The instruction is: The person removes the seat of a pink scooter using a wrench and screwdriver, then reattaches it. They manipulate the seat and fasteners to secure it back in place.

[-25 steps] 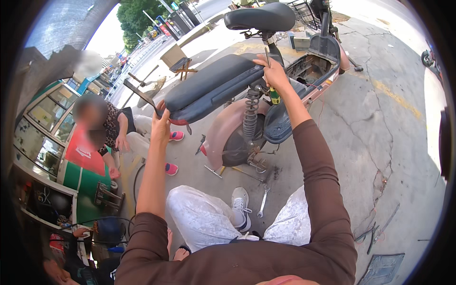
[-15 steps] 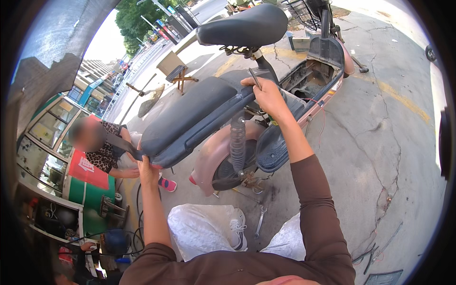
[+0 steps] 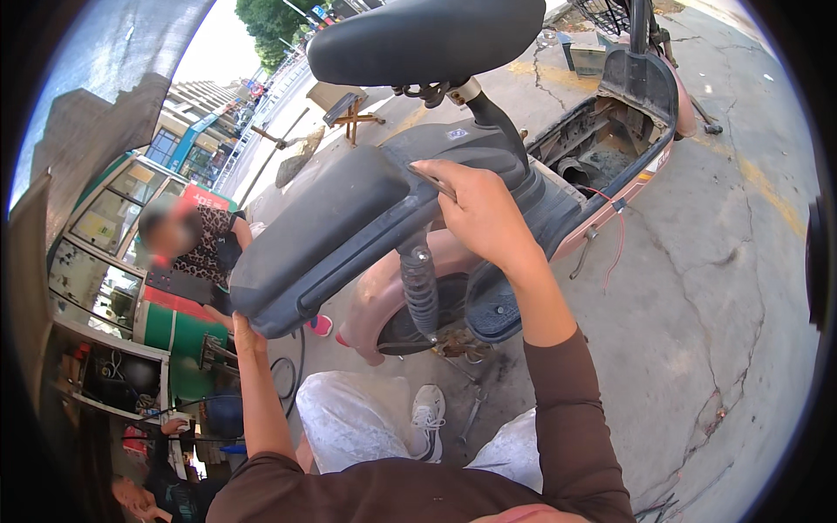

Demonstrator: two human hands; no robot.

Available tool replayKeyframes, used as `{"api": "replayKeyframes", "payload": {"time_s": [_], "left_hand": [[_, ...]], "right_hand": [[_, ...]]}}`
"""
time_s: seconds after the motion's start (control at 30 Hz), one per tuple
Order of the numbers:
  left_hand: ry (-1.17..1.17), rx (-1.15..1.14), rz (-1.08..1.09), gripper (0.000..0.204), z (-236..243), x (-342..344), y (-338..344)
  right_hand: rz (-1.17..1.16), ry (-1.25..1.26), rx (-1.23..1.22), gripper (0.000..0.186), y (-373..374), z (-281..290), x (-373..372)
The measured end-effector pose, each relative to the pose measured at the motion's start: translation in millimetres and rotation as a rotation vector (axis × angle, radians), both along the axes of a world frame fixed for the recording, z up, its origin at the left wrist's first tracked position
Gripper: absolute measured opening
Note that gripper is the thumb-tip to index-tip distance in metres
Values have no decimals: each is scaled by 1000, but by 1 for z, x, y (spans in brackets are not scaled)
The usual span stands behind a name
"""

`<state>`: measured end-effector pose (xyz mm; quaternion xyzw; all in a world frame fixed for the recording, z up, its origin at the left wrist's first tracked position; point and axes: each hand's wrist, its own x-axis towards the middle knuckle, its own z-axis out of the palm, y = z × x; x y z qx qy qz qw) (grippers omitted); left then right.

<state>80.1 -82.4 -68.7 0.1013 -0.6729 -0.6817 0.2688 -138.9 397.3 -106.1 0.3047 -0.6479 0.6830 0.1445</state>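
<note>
A pink electric scooter [image 3: 384,292] stands in front of me, its dark rear passenger seat and plastic trim [image 3: 340,231] lifted and tilted over the rear wheel. At the seat's back end my left hand [image 3: 248,335] is closed around the lower edge; its fingertips are hidden underneath. My right hand [image 3: 475,209] is closed on a thin metal tool [image 3: 433,181], pressed against the front end of the trim; the tool's kind does not show. Above it is the black saddle [image 3: 427,44]. A coil shock absorber [image 3: 420,292] shows below the trim.
The scooter's floor compartment [image 3: 602,144] is uncovered, with red wires [image 3: 621,235] hanging outside. On the concrete by my shoe lies a wrench [image 3: 473,413]. A person in a leopard-print top [image 3: 209,240] is at the left; another person [image 3: 166,488] is at lower left. A folding stool [image 3: 353,118] stands beyond.
The view has shifted, so the saddle looks nearer. Both hands still hold the seat trim and tool, the seat now lower in view. The person at left has shifted, holding a dark flat piece.
</note>
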Motion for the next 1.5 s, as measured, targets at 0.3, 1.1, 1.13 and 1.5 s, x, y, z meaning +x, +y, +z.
{"api": "replayKeyframes", "payload": {"time_s": [0.3, 1.1, 1.13, 1.5], "left_hand": [[95, 107, -67, 88, 2, -12, 21], [528, 51, -9, 79, 20, -54, 111], [530, 49, 4, 77, 18, -53, 106], [393, -68, -63, 76, 28, -46, 101]], "right_hand": [[22, -43, -56, 38, -12, 12, 4], [-496, 104, 289, 31, -76, 57, 69], [-424, 137, 283, 33, -94, 71, 90], [-414, 870, 674, 44, -149, 84, 105]]}}
